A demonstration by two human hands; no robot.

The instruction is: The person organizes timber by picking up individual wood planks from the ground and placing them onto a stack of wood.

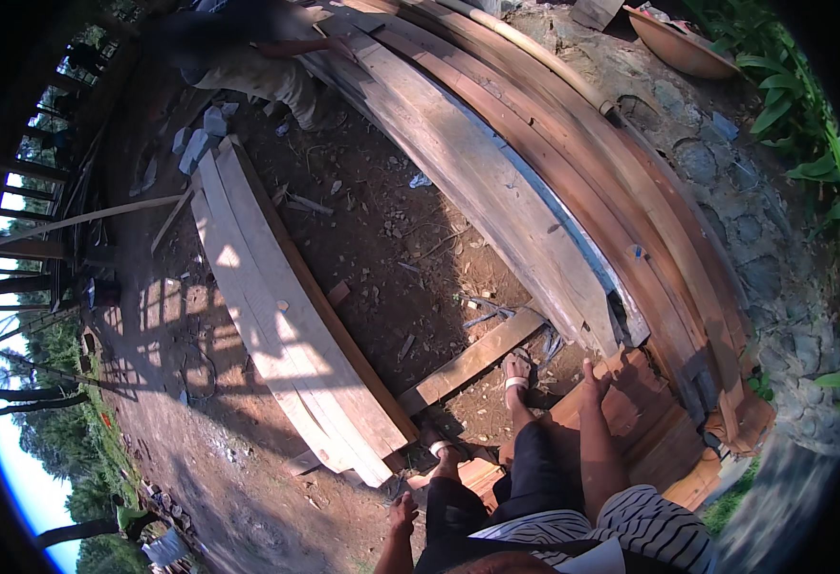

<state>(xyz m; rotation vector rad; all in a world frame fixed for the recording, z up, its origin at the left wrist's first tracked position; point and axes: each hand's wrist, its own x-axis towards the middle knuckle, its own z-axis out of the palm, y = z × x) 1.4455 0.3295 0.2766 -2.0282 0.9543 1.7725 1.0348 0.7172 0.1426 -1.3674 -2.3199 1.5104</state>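
Note:
My left hand (403,514) hangs low beside my leg, near the close end of a pale plank pair (291,354). Its fingers are loosely bent, and nothing shows in them. Over reddish-brown boards (644,421) on my right, my right hand (593,380) is held out with its fingers apart and no object in it. Just beyond that hand lies the near end of a long stack of planks (534,239). Whether the right hand touches any wood I cannot tell. My sandalled feet stand between the two groups of planks, by a short crosswise timber (472,359).
Another person (276,81) is bent at the far end of the stack. Pale blocks (205,134) sit by the far plank ends. A stone wall (726,201) and an orange-brown basin (683,46) border the right. Debris litters the dirt ground (362,230).

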